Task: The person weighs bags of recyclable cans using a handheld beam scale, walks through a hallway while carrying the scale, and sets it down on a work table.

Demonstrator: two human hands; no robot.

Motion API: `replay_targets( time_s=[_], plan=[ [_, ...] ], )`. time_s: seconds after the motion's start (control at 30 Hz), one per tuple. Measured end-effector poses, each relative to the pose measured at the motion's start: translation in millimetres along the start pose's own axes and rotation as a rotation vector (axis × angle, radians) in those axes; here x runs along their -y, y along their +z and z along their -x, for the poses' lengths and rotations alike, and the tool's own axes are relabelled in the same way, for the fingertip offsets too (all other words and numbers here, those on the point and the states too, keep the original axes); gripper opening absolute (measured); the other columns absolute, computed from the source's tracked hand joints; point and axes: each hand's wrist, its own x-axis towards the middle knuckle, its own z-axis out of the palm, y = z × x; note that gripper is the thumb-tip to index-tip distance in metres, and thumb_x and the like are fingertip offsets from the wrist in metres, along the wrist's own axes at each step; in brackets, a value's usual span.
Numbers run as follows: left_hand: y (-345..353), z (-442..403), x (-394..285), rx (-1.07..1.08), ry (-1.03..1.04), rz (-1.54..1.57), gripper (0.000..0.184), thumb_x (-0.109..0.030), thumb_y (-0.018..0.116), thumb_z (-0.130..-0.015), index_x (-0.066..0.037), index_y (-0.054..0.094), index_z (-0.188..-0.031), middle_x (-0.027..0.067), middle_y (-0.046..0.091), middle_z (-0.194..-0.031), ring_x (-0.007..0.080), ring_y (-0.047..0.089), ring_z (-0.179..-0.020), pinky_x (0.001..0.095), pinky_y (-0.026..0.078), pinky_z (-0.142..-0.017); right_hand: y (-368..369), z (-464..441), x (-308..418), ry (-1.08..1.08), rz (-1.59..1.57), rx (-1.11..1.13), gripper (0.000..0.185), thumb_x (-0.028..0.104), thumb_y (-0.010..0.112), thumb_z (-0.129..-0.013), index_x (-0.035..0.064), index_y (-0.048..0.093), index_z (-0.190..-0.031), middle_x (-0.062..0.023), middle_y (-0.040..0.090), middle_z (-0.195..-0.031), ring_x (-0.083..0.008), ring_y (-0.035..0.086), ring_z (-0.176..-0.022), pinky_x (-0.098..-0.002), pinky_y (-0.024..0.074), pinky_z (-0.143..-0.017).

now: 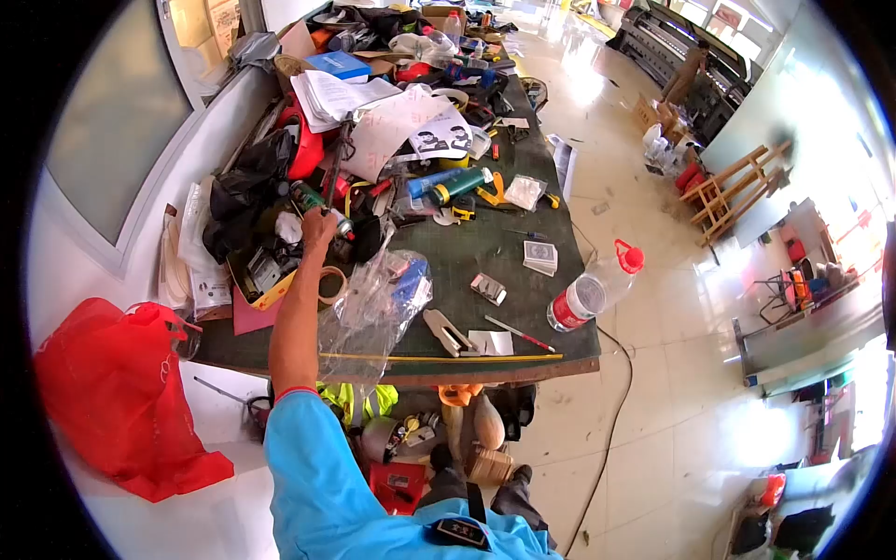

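Observation:
My left hand (319,230) reaches over the cluttered left side of the dark-topped table (467,252). Its fingers are closed around the near end of a long, thin dark tool (336,173), whose exact kind I cannot make out. Close by lie a green can (306,196), a box of small dark parts (271,266) and a roll of tape (331,285). Clear plastic wrapping (369,313) lies to the right of my forearm. My right hand is out of view.
A large bottle with a red cap (588,294) stands at the right table edge. Playing cards (539,258), a pencil (519,333) and a yellow strip (448,357) lie nearer me. A red bag (131,401) hangs at left. A person (686,73) is far off by a large printer.

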Motion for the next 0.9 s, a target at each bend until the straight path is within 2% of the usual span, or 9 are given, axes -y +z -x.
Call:
replay_targets(
  time_s=[0.1,0.2,0.3,0.33,0.47,0.57,0.67,0.77,0.9],
  plan=[
    [-9.1,13.3,-14.9,-0.062,0.063,-0.083,0.041,-0.017,0.063,-0.077,0.003,0.063,-0.113,0.0254,0.064,-0.106,0.0402,0.059,-0.105,0.0463,0.048,-0.089,2.3,-1.3,7.4,-0.002,0.018,0.004,0.03,0.024,0.063,-0.081,-0.0047,0.071,-0.082,-0.0114,0.067,-0.069,-0.0174,0.063,-0.061,-0.0314,0.0515,-0.056],
    [-19.2,8.6,-11.2,0.06,0.079,-0.172,0.041,-0.019,0.066,-0.076,0.001,0.065,-0.112,0.0252,0.064,-0.107,0.0404,0.059,-0.105,0.0456,0.047,-0.091,2.3,-2.6,12.9,-0.006,0.035,0.005,0.03,0.024,0.063,-0.081,-0.0048,0.071,-0.082,-0.0116,0.067,-0.069,-0.0175,0.063,-0.061,-0.0314,0.0516,-0.056],
    [-22.2,23.9,-1.8,-0.079,0.158,-0.123,0.044,-0.019,0.068,-0.073,0.001,0.065,-0.112,0.0247,0.065,-0.107,0.0401,0.06,-0.103,0.0456,0.048,-0.089,4.9,-3.4,16.9,-0.008,0.048,0.014,0.03,0.024,0.063,-0.081,-0.0049,0.071,-0.082,-0.0118,0.067,-0.07,-0.0176,0.063,-0.062,-0.0313,0.0517,-0.056],
    [-16.0,27.9,6.9,-0.179,0.188,-0.084,0.039,-0.018,0.069,-0.071,0.0,0.067,-0.106,0.0243,0.066,-0.1,0.0412,0.061,-0.098,0.047,0.05,-0.084,6.0,-3.2,18.8,-0.01,0.054,0.016,0.03,0.024,0.062,-0.081,-0.0049,0.071,-0.082,-0.0119,0.067,-0.07,-0.0177,0.063,-0.062,-0.0313,0.0517,-0.056],
    [-26.8,38.8,13.8,-0.131,0.046,-0.097,0.029,-0.015,0.067,-0.071,-0.001,0.068,-0.096,0.0246,0.065,-0.094,0.0426,0.06,-0.096,0.0478,0.049,-0.081,10.6,-6.7,25.8,-0.014,0.062,0.023,0.03,0.024,0.062,-0.082,-0.0051,0.071,-0.082,-0.0121,0.068,-0.07,-0.0178,0.064,-0.062,-0.0313,0.0518,-0.056],
    [-31.0,40.7,15.4,-0.183,-0.027,-0.116,0.028,-0.013,0.066,-0.072,-0.001,0.068,-0.097,0.024,0.065,-0.095,0.0418,0.061,-0.094,0.0488,0.05,-0.08,11.9,-6.8,28.0,-0.016,0.072,0.026,0.03,0.024,0.062,-0.082,-0.0052,0.07,-0.083,-0.0123,0.068,-0.071,-0.0179,0.064,-0.062,-0.0312,0.0519,-0.056],
    [-31.2,46.8,21.7,-0.277,0.003,-0.137,0.027,-0.012,0.065,-0.073,-0.003,0.068,-0.098,0.0221,0.066,-0.096,0.0416,0.062,-0.094,0.0502,0.051,-0.078,14.1,-6.0,29.8,-0.018,0.078,0.027,0.03,0.024,0.062,-0.082,-0.0053,0.07,-0.083,-0.0125,0.068,-0.071,-0.018,0.064,-0.062,-0.0312,0.0519,-0.056],
    [-39.3,52.3,15.3,-0.212,0.018,-0.166,0.027,-0.012,0.065,-0.074,-0.003,0.068,-0.099,0.0208,0.066,-0.098,0.0419,0.062,-0.094,0.0507,0.051,-0.078,13.4,-4.2,30.5,-0.017,0.085,0.026,0.03,0.024,0.062,-0.082,-0.0054,0.07,-0.083,-0.0127,0.068,-0.071,-0.0181,0.064,-0.062,-0.0311,0.052,-0.056],
    [-32.4,43.0,25.9,-0.25,0.049,-0.18,0.027,-0.012,0.066,-0.073,-0.004,0.068,-0.099,0.0199,0.066,-0.098,0.0408,0.063,-0.092,0.0491,0.051,-0.077,11.6,1.5,25.0,-0.009,0.088,0.021,0.03,0.023,0.062,-0.082,-0.0056,0.07,-0.083,-0.0129,0.068,-0.072,-0.0183,0.064,-0.063,-0.0311,0.0521,-0.056]
  ],
)
